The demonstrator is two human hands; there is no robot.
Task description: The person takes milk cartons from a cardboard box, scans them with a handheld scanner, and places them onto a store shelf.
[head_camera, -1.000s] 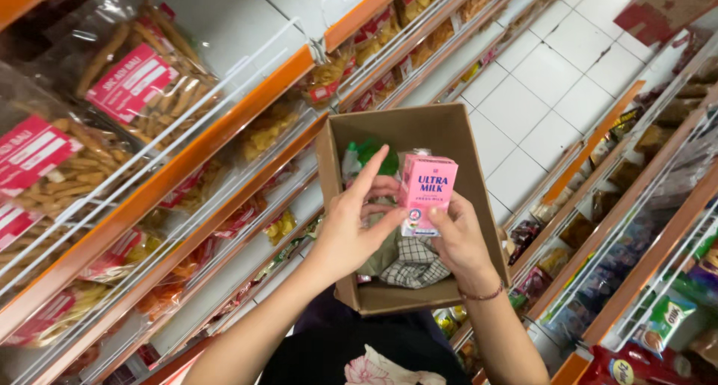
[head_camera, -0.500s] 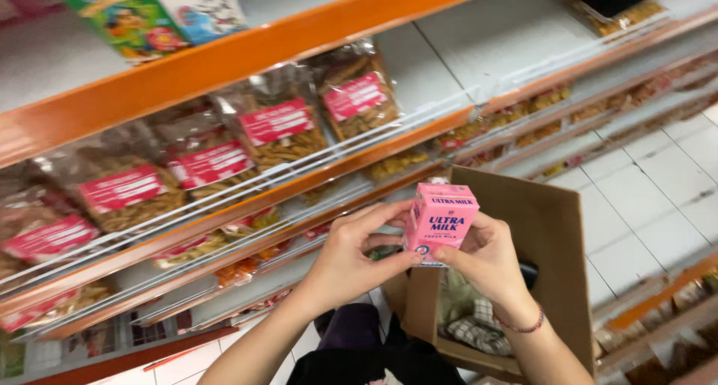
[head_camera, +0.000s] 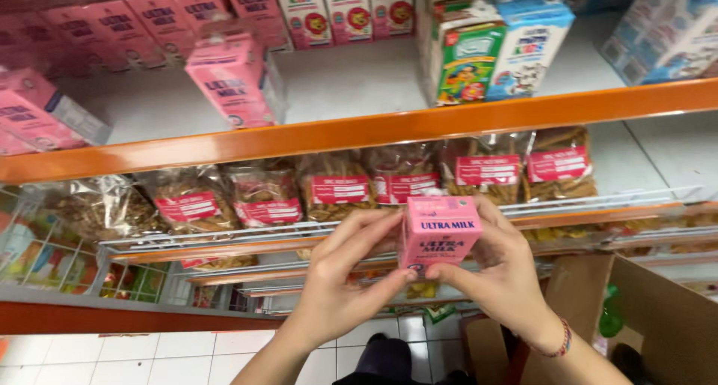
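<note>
Both-handed grip: left hand (head_camera: 340, 280) and right hand (head_camera: 501, 269) raise pink carton (head_camera: 437, 235).

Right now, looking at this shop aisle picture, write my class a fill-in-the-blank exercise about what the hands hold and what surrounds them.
1. The left hand and right hand together hold a small ____ carton.
2. The edge of the upper shelf is coloured ____.
3. Behind the carton sit clear snack bags with ____ labels.
4. A bracelet circles the ____ wrist.

Missing words: pink; orange; red; right
</note>
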